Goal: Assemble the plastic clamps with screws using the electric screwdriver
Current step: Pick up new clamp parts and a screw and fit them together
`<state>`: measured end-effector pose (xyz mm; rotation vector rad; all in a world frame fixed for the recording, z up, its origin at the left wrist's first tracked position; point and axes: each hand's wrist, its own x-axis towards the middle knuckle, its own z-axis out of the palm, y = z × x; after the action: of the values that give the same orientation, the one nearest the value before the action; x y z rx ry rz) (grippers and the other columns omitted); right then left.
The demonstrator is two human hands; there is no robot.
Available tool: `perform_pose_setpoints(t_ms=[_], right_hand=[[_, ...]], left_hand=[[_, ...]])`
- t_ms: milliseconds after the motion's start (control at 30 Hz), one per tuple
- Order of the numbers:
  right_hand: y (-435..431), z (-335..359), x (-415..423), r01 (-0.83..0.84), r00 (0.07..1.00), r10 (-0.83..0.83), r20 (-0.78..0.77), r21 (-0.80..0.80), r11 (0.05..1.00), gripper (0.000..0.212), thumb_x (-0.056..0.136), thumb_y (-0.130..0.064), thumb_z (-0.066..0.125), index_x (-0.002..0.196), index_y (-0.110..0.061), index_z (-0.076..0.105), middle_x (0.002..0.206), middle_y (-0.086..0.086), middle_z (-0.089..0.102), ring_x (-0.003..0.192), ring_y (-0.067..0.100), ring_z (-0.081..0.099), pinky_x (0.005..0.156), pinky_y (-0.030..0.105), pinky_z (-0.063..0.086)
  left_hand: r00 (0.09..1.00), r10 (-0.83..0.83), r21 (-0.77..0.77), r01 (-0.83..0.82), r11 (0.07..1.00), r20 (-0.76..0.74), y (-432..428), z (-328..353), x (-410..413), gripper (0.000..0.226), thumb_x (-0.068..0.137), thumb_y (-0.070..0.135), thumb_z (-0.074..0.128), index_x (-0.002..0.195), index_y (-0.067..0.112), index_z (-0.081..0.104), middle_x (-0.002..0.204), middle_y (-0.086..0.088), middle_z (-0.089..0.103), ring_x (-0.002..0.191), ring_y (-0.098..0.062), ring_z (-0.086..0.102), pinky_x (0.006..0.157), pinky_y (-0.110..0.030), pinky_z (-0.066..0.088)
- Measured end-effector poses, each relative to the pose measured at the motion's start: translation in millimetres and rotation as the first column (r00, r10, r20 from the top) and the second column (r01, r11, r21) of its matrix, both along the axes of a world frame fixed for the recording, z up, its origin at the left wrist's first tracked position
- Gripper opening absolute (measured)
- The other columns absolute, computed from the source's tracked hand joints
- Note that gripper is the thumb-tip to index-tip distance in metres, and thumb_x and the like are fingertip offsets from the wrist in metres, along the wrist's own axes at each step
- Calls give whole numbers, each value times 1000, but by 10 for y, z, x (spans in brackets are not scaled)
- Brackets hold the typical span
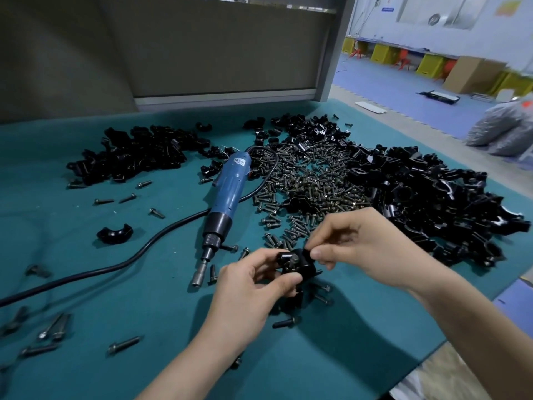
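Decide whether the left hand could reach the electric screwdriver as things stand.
Probably yes: the electric screwdriver lies uncovered beside the left hand, nothing between, though that hand grips the clamp.

Bright overhead light, soft shadows under hands [302,264], edges warped, bg blurry.

The person shows only as two hands and two forearms. The left hand [251,287] and the right hand [366,243] are both bare, with the skin uncovered from fingertips to wrist. The left forearm [184,368] and the right forearm [467,307] are bare too, as far as the picture's edge lets them be seen. The fingers are slim, with fine creases over the knuckles. The right thumbnail [317,252] and the left thumbnail [292,280] are cut short and look plain. The wrists are narrow, and the skin of the forearms looks smooth.
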<state>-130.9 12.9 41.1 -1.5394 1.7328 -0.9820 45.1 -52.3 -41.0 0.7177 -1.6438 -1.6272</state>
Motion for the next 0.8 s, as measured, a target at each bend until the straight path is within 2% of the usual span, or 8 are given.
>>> perform_pose_setpoints(t_ms=[167,233,300,367,433,500,667,800], right_hand=[[-11,-137,20,81,959,-87,270,35,996,11,81,-4,73,72,-11,73,58,1,65,52,13,59,53,23,52],[-19,-166,48,78,902,-110,417,92,993,10,78,-21,72,78,-11,75,67,4,67,56,15,60,55,25,53],[-14,-197,78,45,855,-134,500,187,981,30,77,-36,68,93,-13,76,80,8,70,61,19,62,58,27,55],[-19,-233,106,-3,803,-148,577,252,968,40,78,-41,66,100,-9,74,89,14,70,64,26,65,60,29,56],[-36,-261,114,-12,747,-162,645,257,966,43,78,-38,68,95,1,73,89,19,69,59,26,66,59,29,57],[-46,-280,126,-1,721,-169,672,245,970,36,77,-33,69,86,2,73,84,20,69,54,23,65,57,28,57],[-43,-297,99,-33,689,-145,710,230,973,30,78,-26,68,88,2,72,83,18,69,55,22,64,59,30,58],[-96,-278,114,-11,738,-116,664,184,983,33,73,-29,73,91,-3,66,79,11,69,59,19,62,61,29,57]], left_hand=[[1000,5,5,-5,1000,6,-11,-17,0,30,79,8,77,95,32,73,89,0,75,78,-18,72,74,-35,59],[1000,9,5,-9,1000,-5,-11,-17,-5,31,78,7,77,95,33,73,89,0,76,78,-17,72,73,-32,58],[1000,13,-2,-13,1000,-16,-9,-21,-6,34,78,4,76,94,34,73,89,1,76,80,-15,72,73,-29,58],[999,19,-18,-20,1000,-29,-3,-18,-5,36,78,4,76,95,35,73,89,2,76,80,-14,72,72,-26,57],[999,21,-33,-23,999,-43,1,-7,3,34,76,7,76,94,35,73,87,2,76,75,-14,71,70,-23,56],[999,23,-45,-25,999,-45,0,5,11,33,77,6,78,93,34,73,84,2,75,71,-13,71,69,-20,54],[1000,4,-79,-4,997,-5,-3,24,11,33,77,13,78,96,38,69,94,7,74,89,-12,71,79,-21,53],[1000,-3,-129,0,992,-23,12,63,23,40,73,26,75,108,43,64,108,11,70,90,-13,70,79,-29,57]])
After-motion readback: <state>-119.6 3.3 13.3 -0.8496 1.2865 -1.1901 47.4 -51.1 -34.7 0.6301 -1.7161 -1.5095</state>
